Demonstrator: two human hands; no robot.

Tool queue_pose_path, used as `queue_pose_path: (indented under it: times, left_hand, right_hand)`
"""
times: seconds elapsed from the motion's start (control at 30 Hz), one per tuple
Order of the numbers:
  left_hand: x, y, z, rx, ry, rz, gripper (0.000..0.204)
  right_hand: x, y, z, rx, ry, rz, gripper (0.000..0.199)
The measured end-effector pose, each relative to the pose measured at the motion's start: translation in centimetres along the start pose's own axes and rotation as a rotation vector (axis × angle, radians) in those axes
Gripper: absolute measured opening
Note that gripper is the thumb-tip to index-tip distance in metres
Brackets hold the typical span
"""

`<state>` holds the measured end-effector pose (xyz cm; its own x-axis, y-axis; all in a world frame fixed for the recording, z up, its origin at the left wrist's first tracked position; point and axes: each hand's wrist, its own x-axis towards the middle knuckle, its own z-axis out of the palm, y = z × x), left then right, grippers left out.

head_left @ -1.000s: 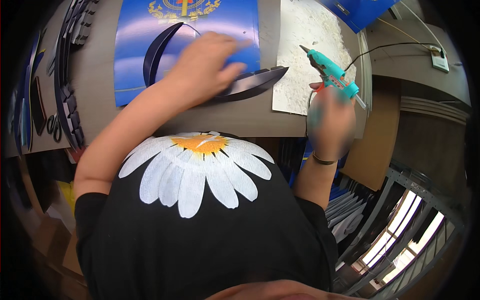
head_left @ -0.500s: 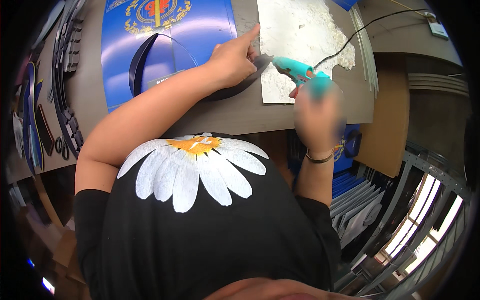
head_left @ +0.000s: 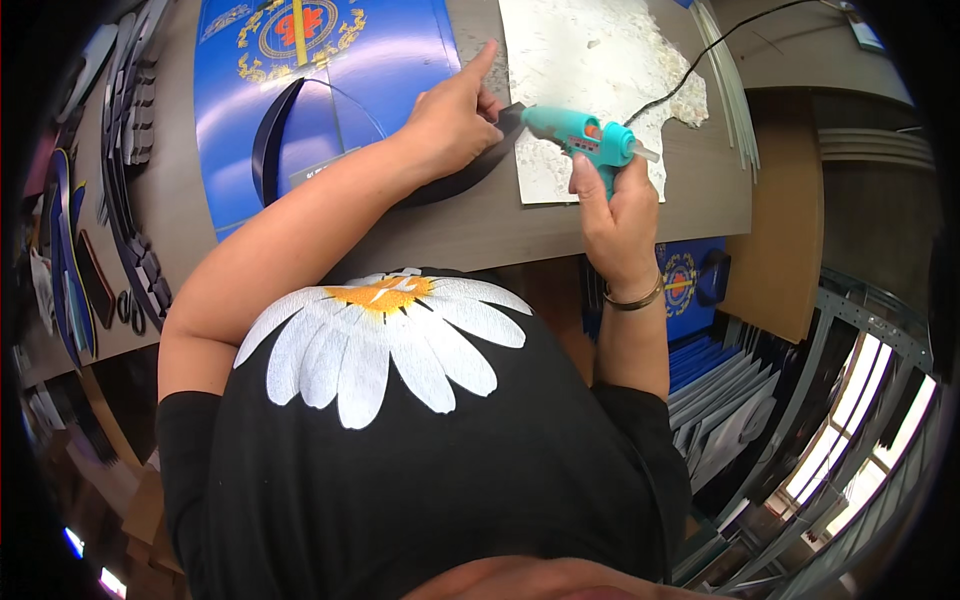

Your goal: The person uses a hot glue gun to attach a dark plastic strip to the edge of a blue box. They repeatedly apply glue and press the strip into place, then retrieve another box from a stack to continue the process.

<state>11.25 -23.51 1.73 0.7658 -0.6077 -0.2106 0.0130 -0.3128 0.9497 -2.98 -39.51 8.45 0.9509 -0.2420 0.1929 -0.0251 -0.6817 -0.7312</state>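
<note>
My right hand (head_left: 622,232) is wrapped around the handle of a teal glue gun (head_left: 560,124), with a clear glue stick jutting from its back end. The gun's nozzle points left and meets, or nearly meets, the end of a dark ribbon (head_left: 470,180). That ribbon end is pinched in my left hand (head_left: 450,125), whose index finger stretches out toward the far side. A blue printed panel (head_left: 228,140) with a gold and red emblem lies beneath my left forearm. Across it arches another dark ribbon loop (head_left: 268,150).
A white board (head_left: 560,55) crusted with dried glue lies under the gun. The gun's black cord (head_left: 690,85) runs to the far right. Ribbon strips (head_left: 118,190) and black scissors (head_left: 131,312) are at the table's left. Blue folders (head_left: 705,375) stand below on the right.
The glue gun has swung more sideways, its back end moving right, while the nozzle stays by the ribbon end. My left hand keeps its pinch. The whole view has shifted slightly.
</note>
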Motion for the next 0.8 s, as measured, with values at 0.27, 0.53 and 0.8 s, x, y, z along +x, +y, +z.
queue_pose_path:
  times: [0.27,0.53,0.8]
  left_hand:
    - [-0.3,1.3,-0.2,-0.021,-0.045,-0.061,0.101]
    - [-4.6,1.8,-7.3,0.435,0.25,0.451,0.064]
    - [-8.9,-3.3,-16.1,0.766,0.519,0.022,0.042]
  right_hand:
    - [0.7,2.5,0.4,0.073,0.126,0.143,0.034]
    - [1.9,6.9,-2.8,-0.574,0.168,0.481,0.053]
    - [-1.0,-0.9,3.9,-0.464,-0.213,-0.23,0.051]
